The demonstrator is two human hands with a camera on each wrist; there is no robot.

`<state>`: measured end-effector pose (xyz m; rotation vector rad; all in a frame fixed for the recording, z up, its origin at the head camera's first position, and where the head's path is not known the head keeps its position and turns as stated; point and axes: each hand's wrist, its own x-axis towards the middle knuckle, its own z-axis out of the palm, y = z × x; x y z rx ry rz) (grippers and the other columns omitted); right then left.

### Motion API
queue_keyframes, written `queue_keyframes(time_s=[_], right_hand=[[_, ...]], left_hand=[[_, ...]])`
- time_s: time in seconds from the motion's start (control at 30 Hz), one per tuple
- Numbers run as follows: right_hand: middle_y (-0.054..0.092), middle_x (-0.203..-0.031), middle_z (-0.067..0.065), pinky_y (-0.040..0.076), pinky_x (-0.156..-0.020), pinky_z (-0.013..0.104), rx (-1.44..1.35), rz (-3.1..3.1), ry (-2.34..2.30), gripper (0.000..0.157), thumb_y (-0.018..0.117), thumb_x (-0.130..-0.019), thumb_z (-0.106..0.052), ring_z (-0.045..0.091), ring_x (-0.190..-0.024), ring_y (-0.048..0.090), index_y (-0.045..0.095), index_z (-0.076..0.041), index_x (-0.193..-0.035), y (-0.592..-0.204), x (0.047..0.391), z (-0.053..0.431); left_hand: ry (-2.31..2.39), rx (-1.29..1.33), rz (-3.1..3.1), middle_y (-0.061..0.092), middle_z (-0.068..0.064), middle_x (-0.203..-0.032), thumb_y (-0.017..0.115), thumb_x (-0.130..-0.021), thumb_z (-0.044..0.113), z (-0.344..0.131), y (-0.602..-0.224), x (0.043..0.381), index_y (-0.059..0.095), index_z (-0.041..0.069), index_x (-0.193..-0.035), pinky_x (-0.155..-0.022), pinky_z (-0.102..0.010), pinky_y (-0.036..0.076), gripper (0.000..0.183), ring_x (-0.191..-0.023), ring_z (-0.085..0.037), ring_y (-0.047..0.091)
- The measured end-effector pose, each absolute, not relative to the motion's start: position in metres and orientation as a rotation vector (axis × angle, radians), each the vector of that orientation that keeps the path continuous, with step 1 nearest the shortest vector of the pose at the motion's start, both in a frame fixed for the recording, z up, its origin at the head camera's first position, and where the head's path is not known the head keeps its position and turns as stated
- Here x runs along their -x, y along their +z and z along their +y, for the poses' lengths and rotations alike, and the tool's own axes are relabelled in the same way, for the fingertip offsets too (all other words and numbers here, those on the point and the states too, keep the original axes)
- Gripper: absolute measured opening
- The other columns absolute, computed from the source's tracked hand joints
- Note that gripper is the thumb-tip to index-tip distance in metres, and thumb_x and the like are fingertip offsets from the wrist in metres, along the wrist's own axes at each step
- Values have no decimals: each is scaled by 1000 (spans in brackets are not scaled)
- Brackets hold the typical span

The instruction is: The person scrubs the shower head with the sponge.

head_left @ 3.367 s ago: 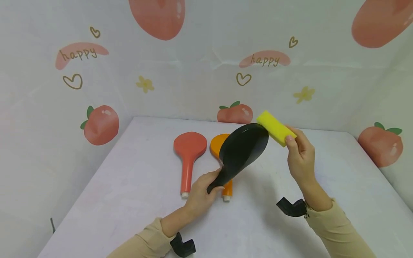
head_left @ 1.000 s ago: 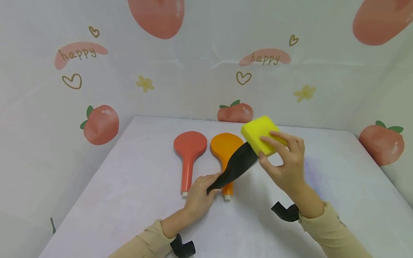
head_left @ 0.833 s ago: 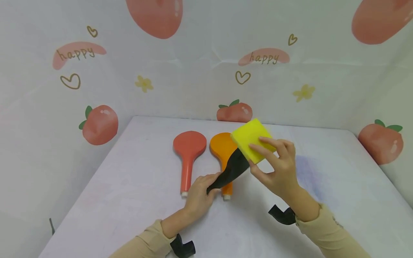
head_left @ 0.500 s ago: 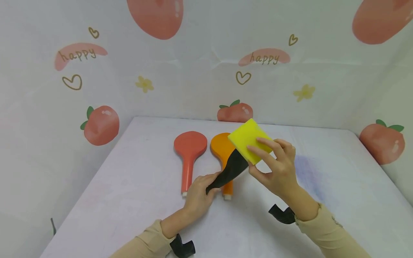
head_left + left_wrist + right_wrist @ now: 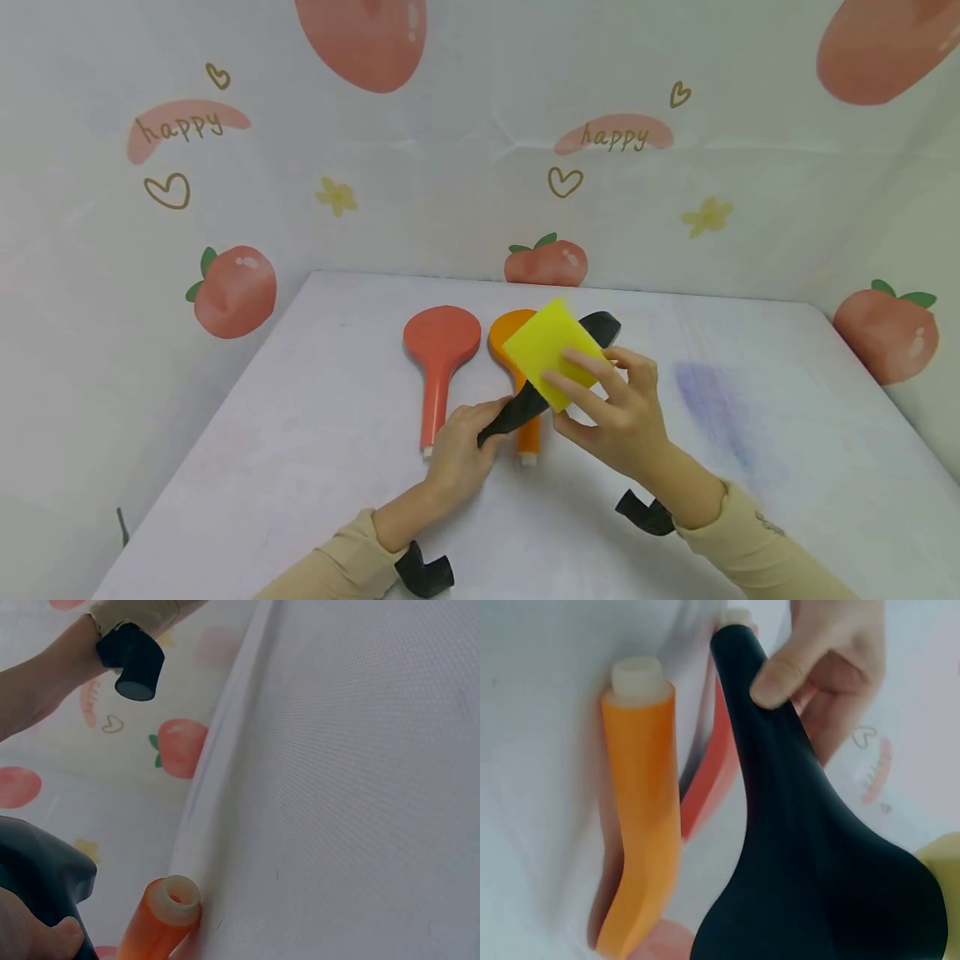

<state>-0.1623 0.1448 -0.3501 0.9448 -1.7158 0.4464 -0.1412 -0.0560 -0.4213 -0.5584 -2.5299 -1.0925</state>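
My left hand [image 5: 459,450] grips the narrow handle of a black paddle [image 5: 525,407], which is raised above the table with its wide head pointing up and right. In the right wrist view the paddle [image 5: 802,840] shows a smooth, widening body, with the left thumb [image 5: 776,681] across its handle. Thumb and fingers of my right hand [image 5: 622,412] hold a yellow square sponge [image 5: 553,348] against the paddle's head, covering its middle; the tip shows beyond. The sponge's edge [image 5: 946,877] also peeks out behind the black head in the right wrist view.
A red paddle [image 5: 442,335] and an orange paddle [image 5: 529,440] lie on the white table [image 5: 315,467], white plugs on their handle ends. The orange one is partly covered. A purple-blue stain [image 5: 708,404] marks the right side. Black camera mounts [image 5: 424,573] hang at both wrists.
The sponge came from the paddle's tip onto its head, then moved down and left along it towards the handle. The black head turned from broad face to narrower side. My left hand stayed put.
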Motion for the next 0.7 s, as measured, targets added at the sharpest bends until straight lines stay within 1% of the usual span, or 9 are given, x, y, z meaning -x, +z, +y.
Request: queue_keyframes(time_s=[0.13, 0.33, 0.53, 0.7], right_hand=[[64, -101, 12, 26, -68, 45, -931, -1720, 420, 23, 52, -88, -23, 37, -91, 41, 72, -12, -92, -348, 162, 145], [63, -99, 12, 24, -67, 48, -844, -1721, 452, 23, 52, -87, -22, 38, -92, 41, 72, -11, -89, -348, 163, 146], [65, -100, 7, 26, -69, 44, -947, -1686, 294, 21, 53, -89, -19, 34, -93, 43, 73, -13, -92, -361, 160, 140], [66, -102, 1, 27, -67, 39, -1013, -1641, 160, 21, 51, -91, -12, 30, -92, 45, 72, -16, -86, -374, 160, 137]], left_hand=[[-1080, 554, -2539, 69, -1, -112, 75, -76, 6, -56, -421, 141, 63, 13, -121, -80, -30, 53, 47, -91, -18, 62], [-1070, 526, -2554, 69, -2, -114, 75, -76, 6, -56, -418, 140, 63, 12, -121, -79, -30, 53, 47, -91, -18, 61], [-1036, 540, -2540, 70, 0, -110, 75, -76, 7, -54, -415, 140, 65, 13, -118, -78, -30, 54, 43, -89, -17, 61], [-1011, 553, -2548, 71, 1, -106, 74, -78, 9, -52, -415, 141, 66, 15, -115, -78, -31, 54, 39, -87, -17, 62]])
